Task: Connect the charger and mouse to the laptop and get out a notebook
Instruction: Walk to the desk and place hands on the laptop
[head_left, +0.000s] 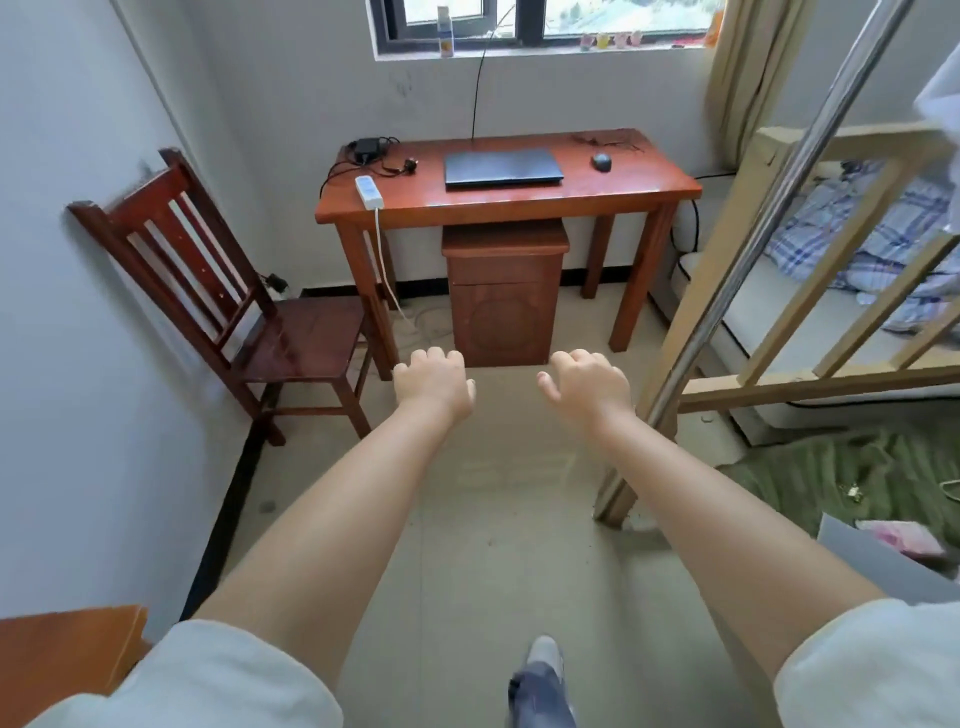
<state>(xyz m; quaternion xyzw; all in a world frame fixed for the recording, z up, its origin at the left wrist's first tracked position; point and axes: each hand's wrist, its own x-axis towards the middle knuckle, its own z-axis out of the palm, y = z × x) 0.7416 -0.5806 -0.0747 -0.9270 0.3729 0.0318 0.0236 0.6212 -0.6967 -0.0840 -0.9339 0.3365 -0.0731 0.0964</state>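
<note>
A closed dark laptop (503, 167) lies in the middle of the red-brown desk (519, 202) under the window. The black charger brick (368, 147) with its coiled cable sits at the desk's back left corner. A white power strip (368, 192) rests near the left edge. A dark mouse (601, 162) lies to the right of the laptop. No notebook is visible. My left hand (435, 383) and my right hand (587, 385) are stretched out over the floor, well short of the desk, fingers loosely curled and holding nothing.
A small wooden cabinet (505, 291) stands under the desk. A wooden chair (249, 306) stands against the left wall. A bunk bed frame (810, 291) and a metal pole (748, 260) stand to the right. Another wooden surface (62, 654) shows at bottom left.
</note>
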